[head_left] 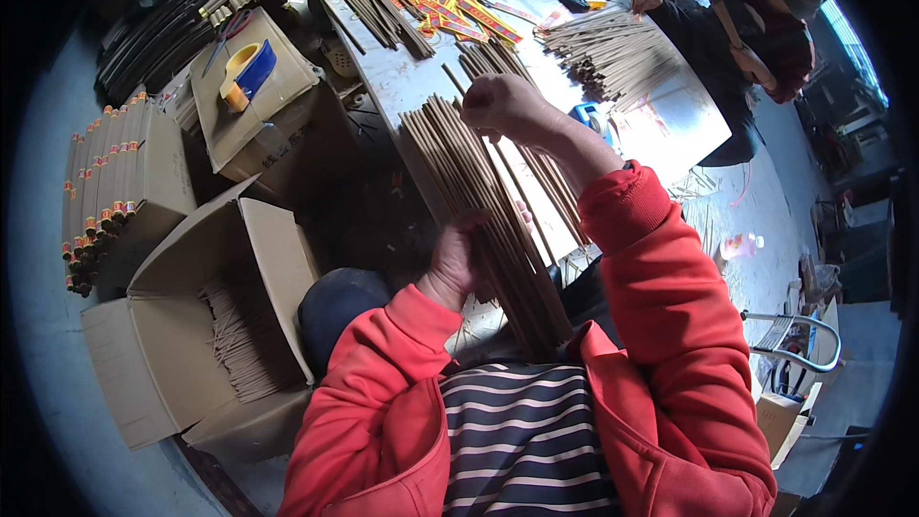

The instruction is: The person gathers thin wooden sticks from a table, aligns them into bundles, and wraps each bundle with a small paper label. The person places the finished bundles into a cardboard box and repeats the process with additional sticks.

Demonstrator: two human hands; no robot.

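Observation:
A thick bundle of long brown incense sticks (493, 249) slants from the table edge down toward my lap. My left hand (458, 263) is closed round its lower part, with the thumb on top and fingertips showing on the far side. Above the bundle's upper end, my right hand (512, 110) is raised with its fingers curled together. A single incense stick (452, 79) runs out past these fingers, and they seem to pinch it; the grip itself is partly hidden. Just right of the bundle, more incense sticks (555, 187) lie on the white table (392, 86).
Red and yellow paper labels (445, 8) lie on the far table beside loose sticks (608, 53). A blue tape dispenser (593, 118) stands near my right forearm. On my left are an open carton (158, 354) with sticks inside and a box (215, 115) bearing tape. A co-worker (737, 19) works at far right.

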